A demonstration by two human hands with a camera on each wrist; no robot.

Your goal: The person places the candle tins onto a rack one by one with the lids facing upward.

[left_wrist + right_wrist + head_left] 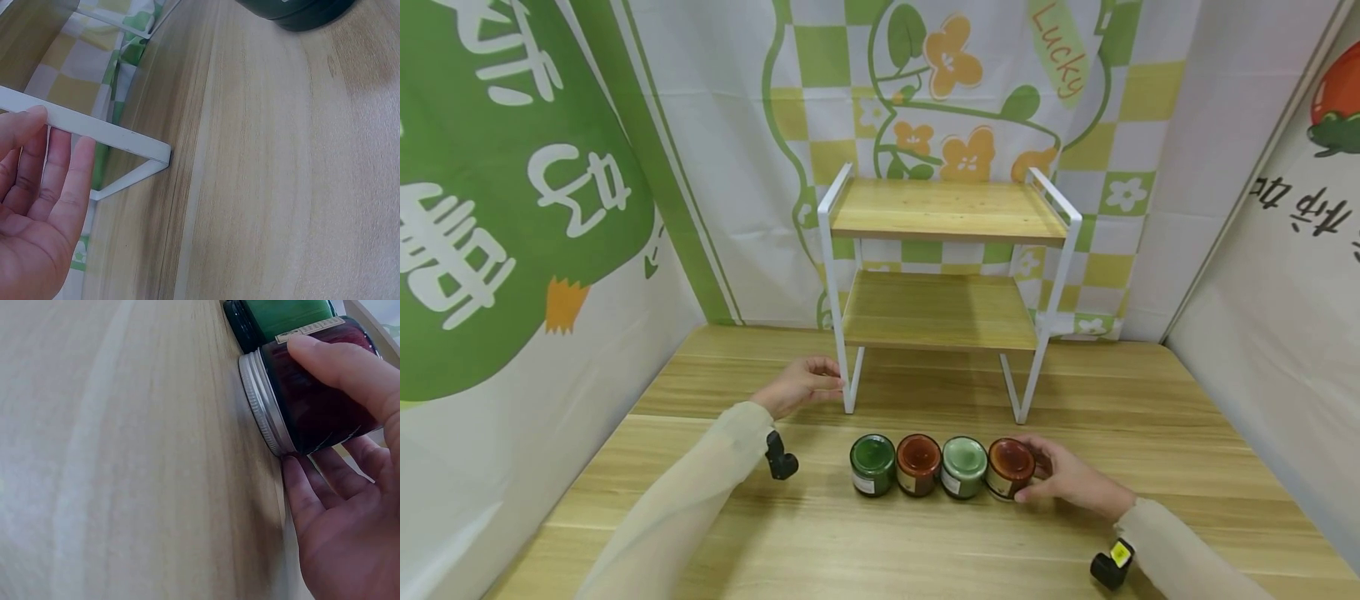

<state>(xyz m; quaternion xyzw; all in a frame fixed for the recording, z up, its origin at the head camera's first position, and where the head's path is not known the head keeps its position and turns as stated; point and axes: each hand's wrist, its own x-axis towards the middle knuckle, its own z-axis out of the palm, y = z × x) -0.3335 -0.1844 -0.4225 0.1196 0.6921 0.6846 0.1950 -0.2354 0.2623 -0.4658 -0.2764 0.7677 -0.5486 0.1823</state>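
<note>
A row of glass jars stands lid-down on the table: dark green (873,464), reddish brown (918,464), pale green (964,467) and, at the right end, another reddish-brown jar (1011,468). My right hand (1071,479) holds that last jar, thumb on its near side and fingers behind. Its silver screw lid (265,403) faces the table in the right wrist view. At the left, my left hand (801,386) pinches the white front leg (106,132) of a two-tier shelf (951,208) low down, thumb on one side and fingertips on the other.
The shelf has a wooden upper board and a wooden lower board (940,308) in a white metal frame, standing behind the jars. The wood-grain table (820,542) runs back to printed curtains (730,167) at the rear and both sides.
</note>
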